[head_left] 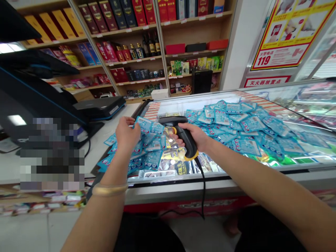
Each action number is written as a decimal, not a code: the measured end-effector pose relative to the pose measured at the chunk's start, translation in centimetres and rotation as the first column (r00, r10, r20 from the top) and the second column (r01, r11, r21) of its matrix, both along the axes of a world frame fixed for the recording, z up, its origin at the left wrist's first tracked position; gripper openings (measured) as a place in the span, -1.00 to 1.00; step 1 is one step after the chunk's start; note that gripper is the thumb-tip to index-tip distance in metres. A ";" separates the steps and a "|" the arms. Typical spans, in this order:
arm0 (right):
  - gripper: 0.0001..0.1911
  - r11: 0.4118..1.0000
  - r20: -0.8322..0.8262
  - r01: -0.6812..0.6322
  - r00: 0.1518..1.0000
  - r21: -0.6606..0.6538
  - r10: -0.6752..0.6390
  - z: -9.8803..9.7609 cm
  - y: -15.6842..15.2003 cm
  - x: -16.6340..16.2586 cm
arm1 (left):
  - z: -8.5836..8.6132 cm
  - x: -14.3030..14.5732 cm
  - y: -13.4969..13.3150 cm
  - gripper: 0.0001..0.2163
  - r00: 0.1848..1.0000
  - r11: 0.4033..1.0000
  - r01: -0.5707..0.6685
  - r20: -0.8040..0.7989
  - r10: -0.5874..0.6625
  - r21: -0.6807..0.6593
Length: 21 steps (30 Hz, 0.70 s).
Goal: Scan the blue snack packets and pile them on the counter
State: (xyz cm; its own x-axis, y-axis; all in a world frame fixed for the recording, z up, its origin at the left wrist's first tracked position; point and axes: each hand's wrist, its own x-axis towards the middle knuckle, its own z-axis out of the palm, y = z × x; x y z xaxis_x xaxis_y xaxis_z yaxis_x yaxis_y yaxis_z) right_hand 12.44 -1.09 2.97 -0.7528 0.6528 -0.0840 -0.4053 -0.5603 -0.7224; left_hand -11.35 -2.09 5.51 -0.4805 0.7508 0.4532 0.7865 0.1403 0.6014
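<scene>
My right hand [193,134] is wrapped round the grip of a black and yellow barcode scanner [189,144]. Its head points left, toward the packets by my other hand, and a black cable [203,189] hangs from the handle. With fingertips closed on its edge, my left hand [128,134] holds a flat blue packet [144,123] just above a smaller pile of like packets [153,157]. Part of that pile is hidden behind my left forearm. A larger heap of the same blue packets [236,120] spreads over the glass to the right.
Both piles lie on a glass-topped freezer [181,180] with goods visible beneath. At left stand a dark checkout monitor [39,98] and a black flat device [99,106] on a white counter [10,168]. Shelves [131,29] of boxes and bottles line the back.
</scene>
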 end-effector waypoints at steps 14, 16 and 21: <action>-0.79 0.995 0.000 0.067 0.998 -0.074 -0.067 -1.1 0.1 -0.5 | -1.1 0.5 -1.7 -0.54 0.935 0.944 -0.049 -0.347 -0.071 -0.325; -0.79 0.994 -0.013 0.079 0.997 -0.072 -0.080 -0.6 0.1 -0.1 | -0.7 1.1 -1.7 -0.55 0.932 0.956 -0.033 -0.355 -0.076 -0.292; -0.80 0.991 -0.058 0.129 0.990 -0.033 -0.131 1.1 0.4 3.3 | -0.5 4.2 -1.0 -0.59 0.924 0.974 0.101 -0.345 -0.168 -0.204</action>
